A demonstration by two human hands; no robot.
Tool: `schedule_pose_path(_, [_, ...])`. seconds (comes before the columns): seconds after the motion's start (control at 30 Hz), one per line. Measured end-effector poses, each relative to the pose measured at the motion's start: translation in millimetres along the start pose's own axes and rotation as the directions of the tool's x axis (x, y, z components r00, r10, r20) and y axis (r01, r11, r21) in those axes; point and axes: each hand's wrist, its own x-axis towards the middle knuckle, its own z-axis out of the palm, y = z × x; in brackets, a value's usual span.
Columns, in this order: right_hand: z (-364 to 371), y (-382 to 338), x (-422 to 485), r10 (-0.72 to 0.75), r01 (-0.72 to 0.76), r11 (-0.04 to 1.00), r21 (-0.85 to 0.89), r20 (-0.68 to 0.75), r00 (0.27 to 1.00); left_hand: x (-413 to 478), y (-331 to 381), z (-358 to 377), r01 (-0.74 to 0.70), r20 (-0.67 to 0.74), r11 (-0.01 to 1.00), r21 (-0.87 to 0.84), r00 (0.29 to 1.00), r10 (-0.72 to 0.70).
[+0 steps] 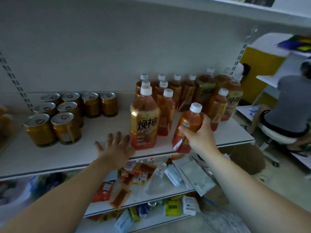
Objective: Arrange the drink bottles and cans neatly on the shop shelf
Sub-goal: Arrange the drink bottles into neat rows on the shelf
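Grips tilted tea bottle [191, 118] at shelf [94, 125] front edge with right hand [200, 138], fingers curled round shoulder. Holds left hand [116, 147] open, fingers spread. Probably full, heavyish, slick plastic; favours mid-body hold.

Head camera, close in on the shelf [101, 128].
One wide view from my head, facing forward and down at the board from just in front; my left forearm [75, 190] and right forearm [244, 182] enter from the bottom edge.
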Motion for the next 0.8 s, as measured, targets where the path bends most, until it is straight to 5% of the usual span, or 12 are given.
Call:
schedule_pose_path(0.17, [-2.9,14.1,63.2,-0.084,0.088,0.996,-0.028,0.136,0.987,3.1,1.0,1.5,0.032,0.035,0.998,0.058,0.999,-0.034])
schedule_pose_path(0.3, [8.8,18.1,97.9,-0.144,0.150,0.988,-0.029,0.156,0.977,-6.3,9.0,-8.2,0.095,0.012,0.987,-0.131,0.995,-0.095])
schedule_pose_path(0.4, [11.2,21.3,107.3,-0.171,0.174,0.985,-0.002,0.183,0.968,-12.3,20.4,-22.5,0.012,-0.082,0.752,-0.659,0.993,-0.088])
schedule_pose_path(0.5, [11.3,24.1,108.4,-0.195,0.193,0.981,0.033,0.177,0.965,-10.0,42.5,-36.3,-0.165,-0.250,0.485,-0.859,0.962,-0.115])
schedule_pose_path(0.67, [4.1,14.3,101.9,-0.150,0.154,0.988,-0.011,0.142,0.978,-6.9,65.1,-44.1,-0.150,-0.276,0.422,-0.894,0.927,-0.255])
schedule_pose_path(0.8, [-11.6,-1.2,57.8,-0.415,0.416,0.909,-0.025,0.012,0.910,-24.6,70.2,-37.3,-0.220,-0.319,0.446,-0.868,0.934,-0.160])
